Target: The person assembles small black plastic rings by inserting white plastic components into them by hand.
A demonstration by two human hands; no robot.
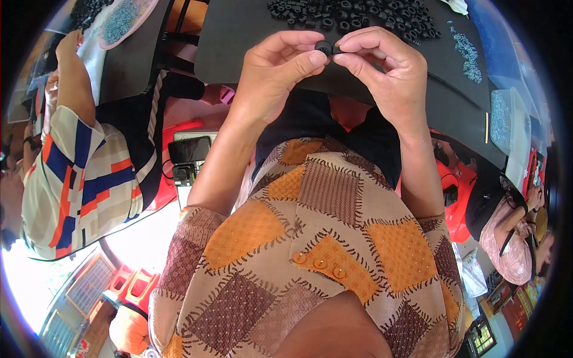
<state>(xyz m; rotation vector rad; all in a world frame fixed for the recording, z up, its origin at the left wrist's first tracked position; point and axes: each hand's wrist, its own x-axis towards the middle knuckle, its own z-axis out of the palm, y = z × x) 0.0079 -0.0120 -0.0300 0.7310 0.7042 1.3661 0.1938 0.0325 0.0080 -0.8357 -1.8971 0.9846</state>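
A small black rubber ring [324, 47] is pinched between both raised hands, left hand [280, 68] and right hand [382, 65], fingertips meeting above the dark table [239, 36].

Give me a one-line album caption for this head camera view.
Both hands, left hand and right hand, pinch a small black ring above a dark table piled with black rings.

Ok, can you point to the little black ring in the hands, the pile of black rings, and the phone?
little black ring [323, 47], head view, on its front face between the fingertips.
pile of black rings [352, 15], head view, on the heap's middle.
phone [190, 149], head view, on its dark screen.
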